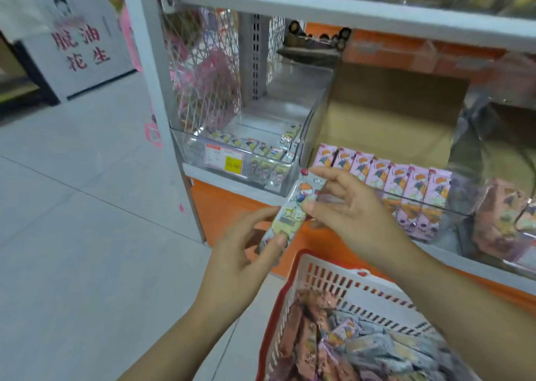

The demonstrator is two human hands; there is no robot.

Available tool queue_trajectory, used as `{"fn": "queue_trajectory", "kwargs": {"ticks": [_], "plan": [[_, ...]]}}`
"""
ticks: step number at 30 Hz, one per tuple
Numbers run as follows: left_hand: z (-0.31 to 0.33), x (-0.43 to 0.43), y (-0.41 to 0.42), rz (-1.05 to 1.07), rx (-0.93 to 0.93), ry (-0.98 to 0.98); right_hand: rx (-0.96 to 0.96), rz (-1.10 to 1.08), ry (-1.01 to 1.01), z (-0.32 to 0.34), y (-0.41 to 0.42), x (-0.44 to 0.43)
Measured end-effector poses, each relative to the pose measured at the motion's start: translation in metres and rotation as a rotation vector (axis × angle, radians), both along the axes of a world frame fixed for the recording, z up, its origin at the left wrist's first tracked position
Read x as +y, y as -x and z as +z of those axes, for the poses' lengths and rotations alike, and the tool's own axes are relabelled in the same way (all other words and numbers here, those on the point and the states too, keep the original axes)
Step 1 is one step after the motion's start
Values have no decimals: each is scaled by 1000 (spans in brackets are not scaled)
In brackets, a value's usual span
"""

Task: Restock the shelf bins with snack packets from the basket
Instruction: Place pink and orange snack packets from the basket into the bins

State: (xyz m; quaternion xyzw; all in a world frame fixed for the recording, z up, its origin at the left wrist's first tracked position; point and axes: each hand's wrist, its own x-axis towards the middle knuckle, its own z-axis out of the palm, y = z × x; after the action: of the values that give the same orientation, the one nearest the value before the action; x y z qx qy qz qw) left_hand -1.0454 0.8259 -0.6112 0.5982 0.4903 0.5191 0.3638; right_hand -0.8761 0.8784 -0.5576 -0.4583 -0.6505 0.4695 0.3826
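Basket (327, 276); packet (293, 209) (left hand (246, 253), right hand (351, 206))

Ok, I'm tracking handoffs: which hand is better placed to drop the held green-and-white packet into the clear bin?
Probably the right hand: it grips the green-and-white snack packet at its upper end, beside the front corner of the clear plastic shelf bin. The left hand pinches the lower end, below the rim.

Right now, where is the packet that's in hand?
Head view, centre: the snack packet is pinched between the left hand at its lower end and the right hand higher up, just below the clear bin and above the basket.
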Motion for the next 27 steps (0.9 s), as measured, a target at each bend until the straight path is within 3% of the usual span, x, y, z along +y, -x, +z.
{"fn": "queue_trajectory", "kwargs": {"ticks": [4, 8, 11, 20, 27], "plan": [[25, 26, 8, 66, -121, 2, -38, 41, -152, 20, 7, 29], [55, 74, 17, 204, -67, -82, -644, 68, -516, 28, -3, 83], [75, 124, 24, 268, 60, -128, -851, 125, -580, 15, -6, 106], [63, 250, 17, 240, 504, 323, -767, 103, -620, 2, -7, 108], [45, 281, -6, 240, 699, 465, -714, 123, -630, -3, -11, 112]]}}
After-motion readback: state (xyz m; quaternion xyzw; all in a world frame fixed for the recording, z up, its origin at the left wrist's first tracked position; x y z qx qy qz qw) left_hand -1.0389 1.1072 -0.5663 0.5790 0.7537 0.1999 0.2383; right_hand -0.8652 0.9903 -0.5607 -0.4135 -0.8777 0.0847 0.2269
